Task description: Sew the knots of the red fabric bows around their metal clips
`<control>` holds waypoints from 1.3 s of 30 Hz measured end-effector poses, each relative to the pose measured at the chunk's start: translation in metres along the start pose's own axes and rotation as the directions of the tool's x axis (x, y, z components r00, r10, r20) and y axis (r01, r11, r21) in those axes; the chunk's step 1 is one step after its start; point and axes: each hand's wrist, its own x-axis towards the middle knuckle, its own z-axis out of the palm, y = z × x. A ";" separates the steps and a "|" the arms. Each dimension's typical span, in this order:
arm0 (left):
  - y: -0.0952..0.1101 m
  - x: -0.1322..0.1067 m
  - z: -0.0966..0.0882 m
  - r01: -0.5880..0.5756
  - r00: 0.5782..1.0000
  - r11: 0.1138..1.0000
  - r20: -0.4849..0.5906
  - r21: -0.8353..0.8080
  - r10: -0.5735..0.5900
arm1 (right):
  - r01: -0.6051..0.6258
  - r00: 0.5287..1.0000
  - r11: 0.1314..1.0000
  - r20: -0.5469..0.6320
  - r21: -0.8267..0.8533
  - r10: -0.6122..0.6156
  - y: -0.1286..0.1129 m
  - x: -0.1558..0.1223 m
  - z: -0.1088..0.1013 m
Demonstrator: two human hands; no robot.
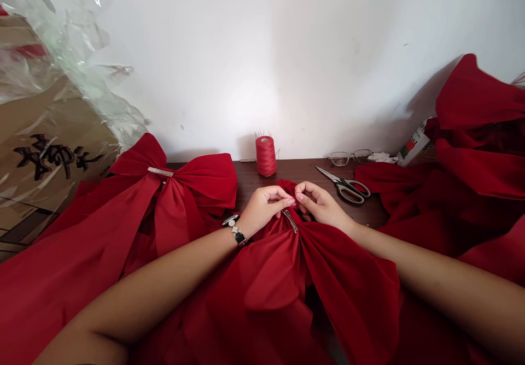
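A large red fabric bow lies in front of me, its loops and tails spreading toward my body. On its gathered middle sits a metal hair clip. My left hand pinches the red cloth just above the clip, thumb against forefinger. Opposite it, my right hand pinches the same gathered spot, fingertips almost touching the left ones. Whether a needle or thread is between the fingers is too small to tell. A red thread cone with several needles at its top stands behind the hands.
Black-handled scissors lie right of my hands, with eyeglasses behind them. Another red bow with a clip rests at left. Red fabric is heaped at right beside a white carton. A cardboard box under clear plastic stands left.
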 end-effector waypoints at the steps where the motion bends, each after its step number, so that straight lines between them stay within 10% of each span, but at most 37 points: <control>1: 0.000 0.000 0.000 0.000 1.000 1.000 0.001 -0.003 0.000 | 0.001 1.000 1.000 -0.002 0.001 -0.001 0.000 0.000 0.000; 39: 0.005 -0.001 0.000 0.023 1.000 1.000 -0.003 0.005 -0.023 | -0.007 0.999 0.999 -0.051 0.049 0.009 -0.002 0.001 0.001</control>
